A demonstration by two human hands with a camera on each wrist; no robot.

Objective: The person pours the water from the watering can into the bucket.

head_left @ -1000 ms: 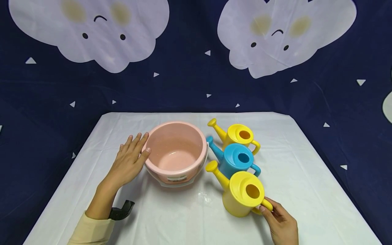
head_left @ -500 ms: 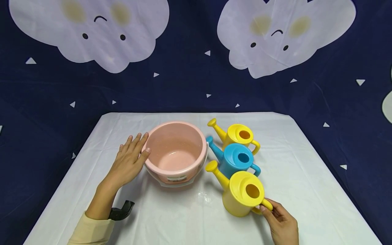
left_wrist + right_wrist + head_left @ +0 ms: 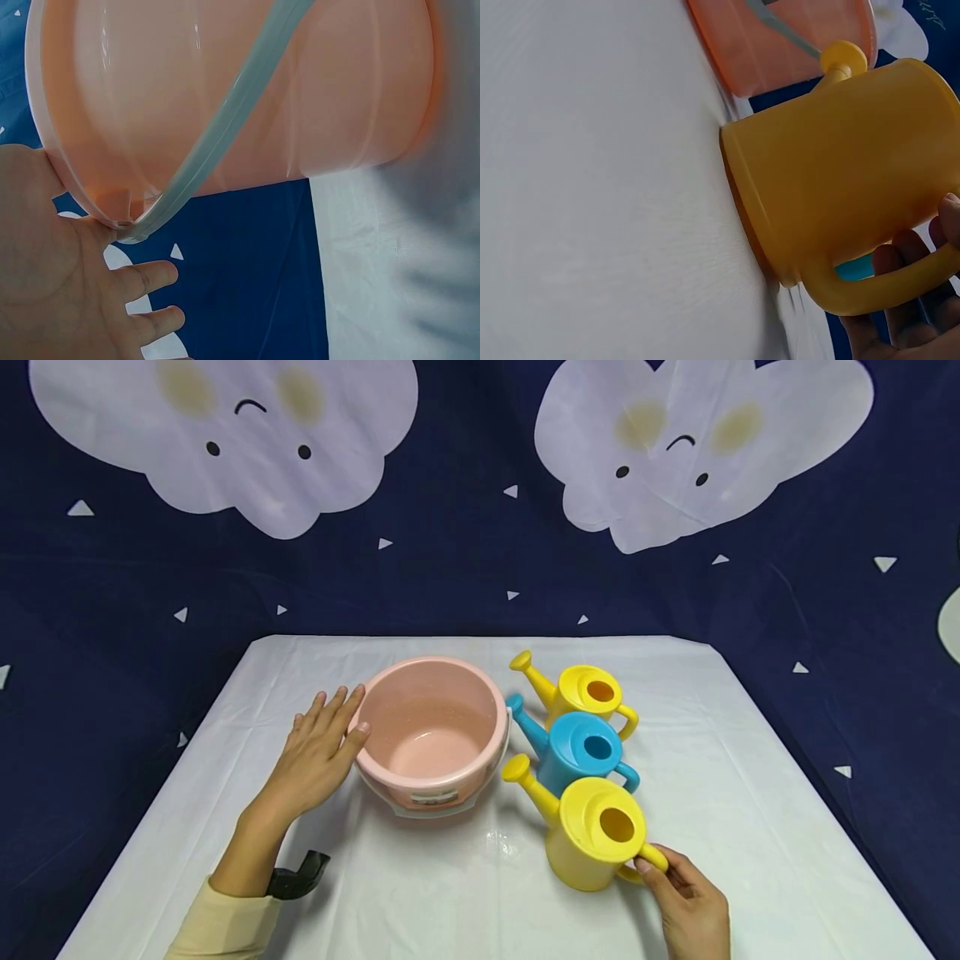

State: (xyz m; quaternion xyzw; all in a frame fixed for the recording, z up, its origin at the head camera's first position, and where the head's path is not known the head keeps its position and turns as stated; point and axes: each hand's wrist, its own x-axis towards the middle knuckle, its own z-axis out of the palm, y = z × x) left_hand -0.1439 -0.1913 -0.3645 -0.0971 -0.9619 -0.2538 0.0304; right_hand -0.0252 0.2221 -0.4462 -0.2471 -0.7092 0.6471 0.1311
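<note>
My left hand [image 3: 318,756] lies with straight fingers against the left rim of a pink bucket [image 3: 431,685]. In the left wrist view its fingers are spread near the bucket's grey carrying handle [image 3: 217,135]. My right hand [image 3: 693,906] pinches the handle of the front yellow watering can [image 3: 566,860], whose spout points up and left toward the bucket. The right wrist view shows the thumb and fingers around that handle [image 3: 855,296], with the can's base close to the cloth. Directly behind it stands a blue watering can [image 3: 558,766].
Another yellow watering can [image 3: 570,687] stands at the back of the row. A white cloth [image 3: 420,893] covers the table, with a shiny wet-looking patch [image 3: 501,843] before the bucket. A dark blue curtain [image 3: 465,568] with clouds hangs behind. A black strap mount [image 3: 298,877] sits on the left wrist.
The front yellow watering can has tipped very slightly to the left in the right hand. The left hand and the bucket look unmoved.
</note>
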